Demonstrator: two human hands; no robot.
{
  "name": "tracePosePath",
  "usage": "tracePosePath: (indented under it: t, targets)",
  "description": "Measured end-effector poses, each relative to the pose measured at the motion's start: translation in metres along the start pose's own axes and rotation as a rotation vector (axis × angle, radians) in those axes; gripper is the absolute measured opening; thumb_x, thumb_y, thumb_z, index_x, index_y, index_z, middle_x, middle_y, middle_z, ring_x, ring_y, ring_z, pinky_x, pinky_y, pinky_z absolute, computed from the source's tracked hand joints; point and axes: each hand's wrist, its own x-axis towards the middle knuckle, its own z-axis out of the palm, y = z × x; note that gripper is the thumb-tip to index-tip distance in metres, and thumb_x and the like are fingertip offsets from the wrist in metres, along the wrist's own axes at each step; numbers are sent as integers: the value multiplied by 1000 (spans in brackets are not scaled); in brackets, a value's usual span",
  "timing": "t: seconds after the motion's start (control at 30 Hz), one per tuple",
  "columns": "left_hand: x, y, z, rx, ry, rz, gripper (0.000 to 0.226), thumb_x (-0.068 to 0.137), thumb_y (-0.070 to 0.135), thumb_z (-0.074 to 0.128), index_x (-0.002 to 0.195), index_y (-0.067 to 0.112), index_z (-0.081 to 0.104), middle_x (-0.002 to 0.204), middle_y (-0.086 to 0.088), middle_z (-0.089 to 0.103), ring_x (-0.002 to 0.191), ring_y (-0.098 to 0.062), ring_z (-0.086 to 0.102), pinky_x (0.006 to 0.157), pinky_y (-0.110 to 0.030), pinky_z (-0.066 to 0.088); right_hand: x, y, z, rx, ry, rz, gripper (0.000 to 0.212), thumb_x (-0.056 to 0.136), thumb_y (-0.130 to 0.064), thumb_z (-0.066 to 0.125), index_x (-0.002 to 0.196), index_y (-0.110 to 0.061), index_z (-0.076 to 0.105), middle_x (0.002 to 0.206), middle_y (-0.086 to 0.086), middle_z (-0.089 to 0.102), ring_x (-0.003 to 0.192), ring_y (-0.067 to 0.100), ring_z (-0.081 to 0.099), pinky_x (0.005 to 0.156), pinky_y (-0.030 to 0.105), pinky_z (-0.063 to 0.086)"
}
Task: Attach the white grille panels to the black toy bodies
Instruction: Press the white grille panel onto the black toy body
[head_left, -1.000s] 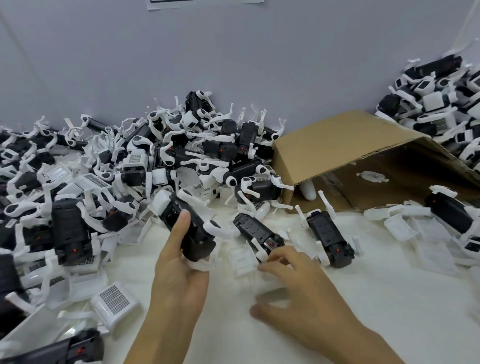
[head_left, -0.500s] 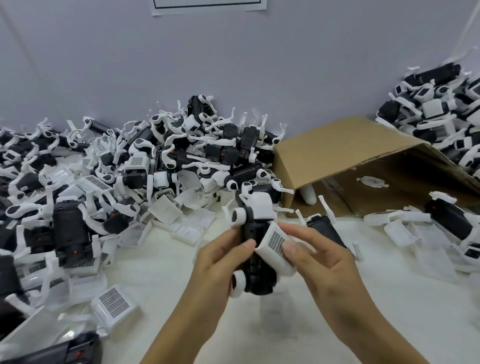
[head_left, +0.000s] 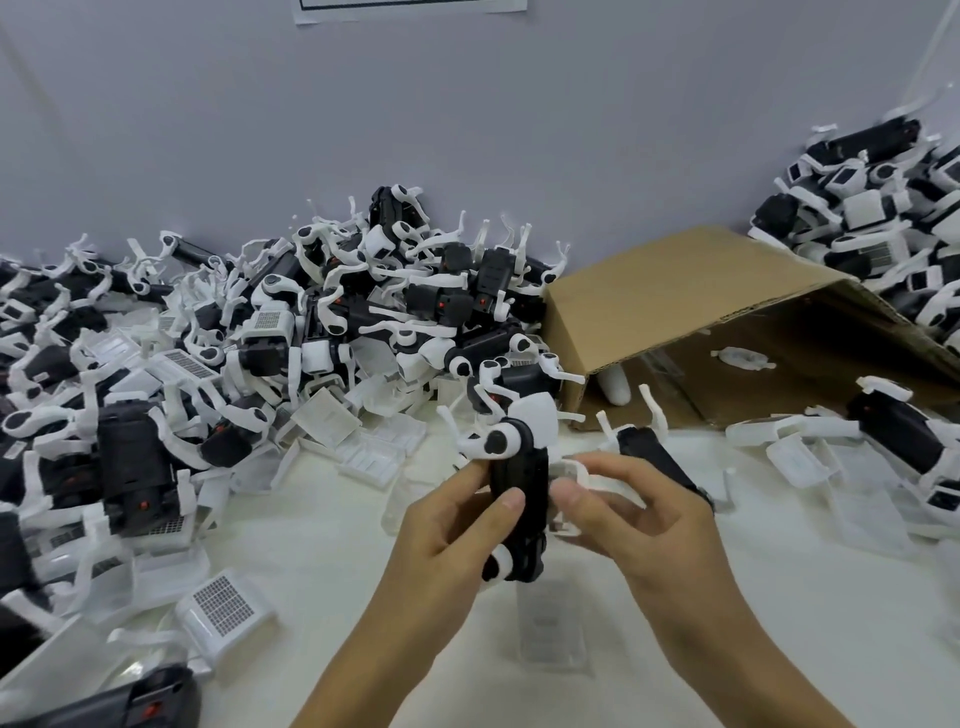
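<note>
The left hand (head_left: 447, 525) is gripping a black toy body (head_left: 519, 499) upright above the white tabletop (head_left: 322, 561) — likely steadying it — while the right hand (head_left: 644, 514) is pinching a white grille panel (head_left: 571, 475) against its side, probably seating it. Loose toys (head_left: 332, 322) are lying heaped against the grey wall (head_left: 467, 130), beside a tipped cardboard box (head_left: 691, 291).

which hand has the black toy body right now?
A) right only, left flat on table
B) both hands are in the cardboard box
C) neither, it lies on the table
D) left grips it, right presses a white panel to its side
D: the left hand grips the black toy body above the table, while the right hand holds a white panel against its right side.
</note>
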Motion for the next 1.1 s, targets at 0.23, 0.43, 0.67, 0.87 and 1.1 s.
tracePosePath:
  t: [0.23, 0.43, 0.67, 0.87, 1.1]
  targets:
    - [4, -2, -6, -166, 7, -53, 34, 90, 25, 57, 121, 23, 73, 120, -9, 73, 112, -29, 69, 89, -45, 58, -5, 5, 1, -168, -84, -291, 59, 71, -28, 84, 125, -39, 65, 131, -20, 63, 133, 4, 51, 108, 15, 41]
    - [2, 0, -5, -226, -10, -60, 34, 97, 18, 58, 130, 18, 67, 128, -8, 70, 120, -28, 65, 105, -54, 48, -9, 6, 7, -218, -180, -241, 54, 65, -51, 85, 116, -54, 70, 136, -28, 53, 130, -1, 52, 100, 13, 46]
    - [0, 3, 1, -120, -48, 9, 34, 97, 27, 52, 125, 26, 70, 122, -2, 73, 113, -19, 68, 85, -26, 57, -8, 9, 5, -141, -60, -268, 40, 72, -30, 84, 108, -40, 69, 123, -13, 66, 117, 11, 64, 91, 15, 53]
    - [-7, 3, 11, -5, 39, 112, 31, 84, 44, 70, 113, 31, 73, 100, 0, 77, 87, -17, 71, 65, -25, 56, -11, 12, 10, -332, 1, -422, 38, 81, -39, 79, 115, -31, 66, 120, -15, 61, 115, 17, 64, 86, 17, 55]
    - [-5, 4, 7, -147, 74, 99, 36, 78, 40, 74, 111, 25, 75, 112, -8, 75, 101, -26, 73, 73, -35, 60, -14, 6, 7, -142, -103, -354, 27, 82, -38, 68, 109, -39, 67, 121, -6, 67, 115, 22, 65, 88, 31, 57]
